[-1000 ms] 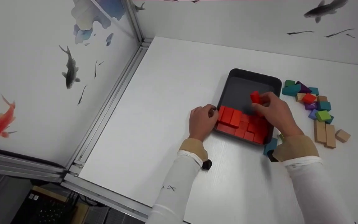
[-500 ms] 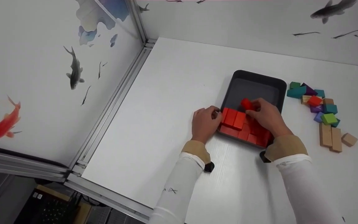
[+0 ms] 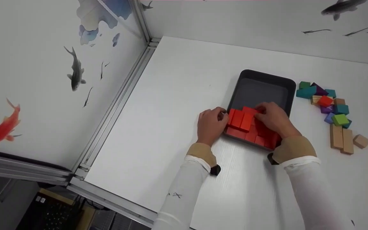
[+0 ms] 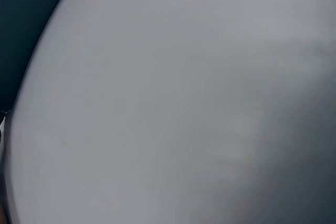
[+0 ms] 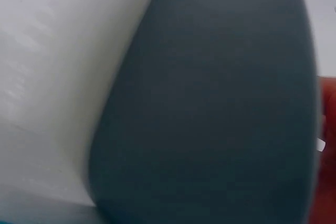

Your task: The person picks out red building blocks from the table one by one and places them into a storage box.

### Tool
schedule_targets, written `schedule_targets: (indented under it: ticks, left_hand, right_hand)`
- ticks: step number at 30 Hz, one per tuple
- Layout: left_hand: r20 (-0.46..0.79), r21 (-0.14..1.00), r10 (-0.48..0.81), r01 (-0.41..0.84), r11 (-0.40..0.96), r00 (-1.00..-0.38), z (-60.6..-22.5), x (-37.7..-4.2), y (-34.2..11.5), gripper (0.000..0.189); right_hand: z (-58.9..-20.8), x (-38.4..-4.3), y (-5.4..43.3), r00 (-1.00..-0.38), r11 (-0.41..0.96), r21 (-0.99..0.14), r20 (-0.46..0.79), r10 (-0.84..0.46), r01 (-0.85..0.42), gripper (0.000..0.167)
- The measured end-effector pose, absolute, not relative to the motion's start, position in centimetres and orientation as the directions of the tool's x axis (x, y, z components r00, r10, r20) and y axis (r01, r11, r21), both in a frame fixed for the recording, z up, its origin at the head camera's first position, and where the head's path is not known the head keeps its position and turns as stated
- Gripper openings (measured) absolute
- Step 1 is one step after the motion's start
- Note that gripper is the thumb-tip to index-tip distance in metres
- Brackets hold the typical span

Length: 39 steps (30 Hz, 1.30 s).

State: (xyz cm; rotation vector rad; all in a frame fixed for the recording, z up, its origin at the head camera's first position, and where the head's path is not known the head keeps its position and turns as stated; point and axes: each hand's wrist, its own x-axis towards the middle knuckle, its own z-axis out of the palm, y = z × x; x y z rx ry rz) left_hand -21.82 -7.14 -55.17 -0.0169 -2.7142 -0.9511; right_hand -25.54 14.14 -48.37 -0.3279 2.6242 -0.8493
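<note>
A dark grey rectangular tray [image 3: 260,91] has red blocks [image 3: 246,134] packed across its near half, with a few standing higher at the left. My left hand [image 3: 212,124] grips the tray's left edge, thumb and forefinger curled beside the leftmost red blocks. Inside the tray my right hand [image 3: 275,118] pinches a red block [image 3: 249,110], set just beyond the raised ones; its fingers cover the block's right end. In the right wrist view the dark tray wall [image 5: 210,98] fills the middle, with red at the right edge. The left wrist view mostly holds white tabletop [image 4: 131,103].
Right of the tray lies a loose cluster of coloured blocks, among them a teal block [image 3: 306,92], a red block [image 3: 325,101] and a lime green block [image 3: 340,119]. Tan wooden blocks [image 3: 336,136] lie nearer me. White walls [image 3: 235,25] bound the table behind and left.
My right hand has brought the red block left and down, from raised over the tray to beside the other red blocks. My left hand stays at the tray's edge.
</note>
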Motion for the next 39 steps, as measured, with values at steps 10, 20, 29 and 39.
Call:
schedule_targets:
  ticks: [10, 20, 29, 39]
  left_hand:
    - [0.237, 0.618, -0.068, 0.096, 0.781, -0.969, -54.9, -21.8, -7.0, 0.022]
    - [0.217, 0.629, -0.076, 0.08, 0.773, -0.973, -55.0, -21.5, -6.6, 0.02]
    - [0.249, 0.617, -0.074, 0.099, 0.781, -0.966, -55.0, -21.5, -6.6, 0.02]
    - [0.242, 0.608, -0.089, 0.08, 0.79, -0.966, -54.9, -21.8, -7.0, 0.021]
  right_hand:
    - [-48.6, -25.3, 14.2, -0.889, 0.744, -0.663, -0.291, -0.353, -0.079, 0.038]
    - [-48.7, -25.0, 13.3, -0.866, 0.72, -0.694, -0.349, -0.359, -0.019, 0.043]
    - [-48.1, -25.0, 13.3, -0.882, 0.682, -0.729, -0.286, -0.374, -0.053, 0.046]
    - [-46.3, -25.3, 16.4, -0.922, 0.696, -0.713, -0.211, -0.324, -0.082, 0.044]
